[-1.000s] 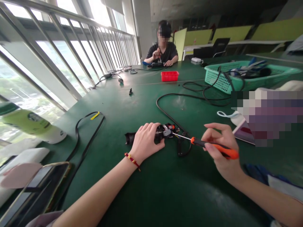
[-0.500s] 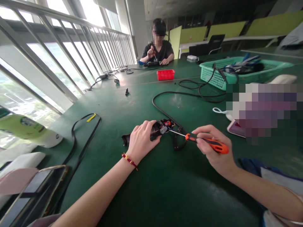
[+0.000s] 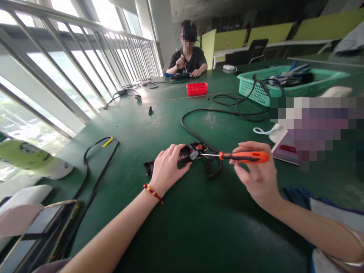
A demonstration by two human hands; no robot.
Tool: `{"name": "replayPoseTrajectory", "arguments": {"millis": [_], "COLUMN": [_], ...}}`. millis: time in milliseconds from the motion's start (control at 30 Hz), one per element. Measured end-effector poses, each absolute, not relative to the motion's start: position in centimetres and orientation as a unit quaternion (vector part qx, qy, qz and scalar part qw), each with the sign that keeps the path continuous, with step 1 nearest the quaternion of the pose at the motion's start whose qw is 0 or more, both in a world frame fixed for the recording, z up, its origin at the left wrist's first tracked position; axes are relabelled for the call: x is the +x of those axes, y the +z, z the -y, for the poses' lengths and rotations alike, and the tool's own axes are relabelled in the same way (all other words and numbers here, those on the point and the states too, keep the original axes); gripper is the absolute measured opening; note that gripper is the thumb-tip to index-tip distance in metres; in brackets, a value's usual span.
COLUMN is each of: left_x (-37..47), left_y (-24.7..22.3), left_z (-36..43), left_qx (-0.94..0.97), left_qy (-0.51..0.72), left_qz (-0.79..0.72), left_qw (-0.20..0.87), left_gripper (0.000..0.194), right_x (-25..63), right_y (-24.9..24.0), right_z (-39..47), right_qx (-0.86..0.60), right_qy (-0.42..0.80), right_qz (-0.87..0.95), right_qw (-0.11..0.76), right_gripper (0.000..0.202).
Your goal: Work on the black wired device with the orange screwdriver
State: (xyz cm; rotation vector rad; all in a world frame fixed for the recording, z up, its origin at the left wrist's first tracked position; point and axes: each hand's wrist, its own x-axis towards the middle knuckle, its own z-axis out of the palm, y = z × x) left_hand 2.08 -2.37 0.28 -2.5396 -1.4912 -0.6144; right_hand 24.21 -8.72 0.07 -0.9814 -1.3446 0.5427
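My left hand [image 3: 167, 165] is wrapped over an opened black device housing [image 3: 184, 154], pressing it to the green table. At the housing's right end, a grey block [image 3: 193, 153] and red and coloured wires show. My right hand [image 3: 257, 178] grips an orange and black screwdriver [image 3: 244, 156] by its handle. Its shaft points left, and the tip reaches the wires beside the grey block; exact contact is too small to tell. A black cord [image 3: 196, 133] runs from the device's right end, with a dark loop [image 3: 209, 170] just below it.
A red bin [image 3: 197, 89] and a green basket [image 3: 254, 91] with tools stand farther back. A person [image 3: 187, 57] works across the table. On the left lie a black strap [image 3: 106, 165], a bottle [image 3: 34, 158] and a phone [image 3: 42, 227]. A small black part [image 3: 150, 110] lies mid-table.
The screwdriver has swung from a slant to nearly level, its handle end rising, as my right hand turned with it. My left hand still holds the housing. The whole view has shifted slightly.
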Motion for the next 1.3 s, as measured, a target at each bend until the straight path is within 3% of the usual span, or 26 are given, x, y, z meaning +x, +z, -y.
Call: {"name": "replayPoseTrajectory", "arguments": {"millis": [100, 267, 433, 500, 700, 933, 1167, 1300], "left_x": [2.1, 2.17, 2.18, 2.16, 2.09, 2.07, 2.09, 2.09], "left_y": [0.39, 0.55, 0.54, 0.53, 0.48, 0.42, 0.43, 0.39], "left_z": [2.44, 2.47, 2.45, 2.46, 2.41, 2.4, 2.39, 2.35], "left_qx": [-0.843, -0.843, -0.842, -0.842, -0.842, -0.843, -0.842, -0.842], "left_qy": [-0.204, -0.201, -0.201, -0.203, -0.2, -0.2, -0.198, -0.197], "left_qz": [0.493, 0.495, 0.494, 0.493, 0.495, 0.495, 0.497, 0.496], "left_qw": [0.067, 0.069, 0.076, 0.077, 0.07, 0.069, 0.069, 0.072], "left_gripper": [0.044, 0.043, 0.043, 0.043, 0.044, 0.043, 0.044, 0.044], "right_x": [24.23, 24.06, 24.23, 24.31, 24.09, 24.34, 24.12, 24.14], "right_y": [0.22, 0.51, -0.05, -0.03, 0.6, -0.11, 0.49, 0.24], "right_z": [8.66, 9.13, 8.55, 8.46, 9.23, 8.41, 9.15, 8.82], "right_qx": [-0.437, -0.461, -0.43, -0.429, -0.471, -0.434, -0.469, -0.426], "right_qy": [0.245, 0.281, 0.208, 0.212, 0.273, 0.2, 0.259, 0.215], "right_qz": [0.592, 0.611, 0.604, 0.605, 0.619, 0.601, 0.623, 0.603], "right_qw": [0.631, 0.579, 0.638, 0.636, 0.566, 0.641, 0.57, 0.639], "right_gripper": [0.039, 0.013, 0.041, 0.043, 0.007, 0.039, 0.014, 0.044]}}
